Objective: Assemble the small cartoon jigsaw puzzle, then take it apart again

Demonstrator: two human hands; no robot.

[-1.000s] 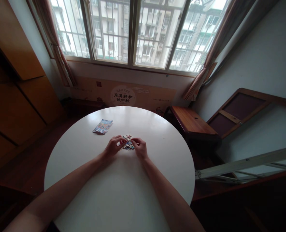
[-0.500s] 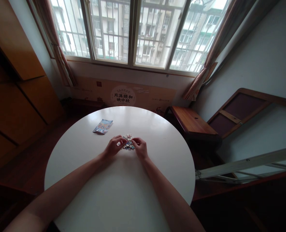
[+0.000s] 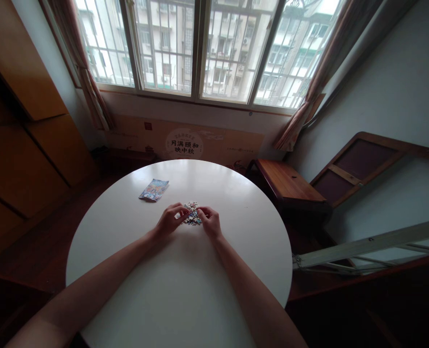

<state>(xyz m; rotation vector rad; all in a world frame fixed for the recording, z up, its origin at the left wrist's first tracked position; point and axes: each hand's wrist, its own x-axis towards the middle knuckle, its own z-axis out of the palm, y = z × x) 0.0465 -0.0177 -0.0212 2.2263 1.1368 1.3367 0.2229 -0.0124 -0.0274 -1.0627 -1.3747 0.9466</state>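
A small heap of jigsaw puzzle pieces [image 3: 193,220], mixed white, blue and dark, lies on the round white table [image 3: 178,295]. From the left side of the heap, my left hand [image 3: 171,217] reaches in with thumb and fingertips pinched on a puzzle piece. Opposite it, my right hand [image 3: 209,221] pinches at the heap's right side, also on a piece. Both sets of fingertips are close together over the heap and partly cover it; the held pieces are too small to see clearly. A colourful printed packet [image 3: 154,190] lies flat beyond my left hand.
A wooden bench [image 3: 290,181] stands beyond the table at the right, and a folded wooden frame [image 3: 359,166] leans on the wall there. Wooden cabinets [image 3: 26,164] line the left. Behind the table are a printed banner [image 3: 214,140] and a barred window.
Almost nothing differs. Both hands stay pinched over the heap of puzzle pieces, with only a tiny shift of the view.
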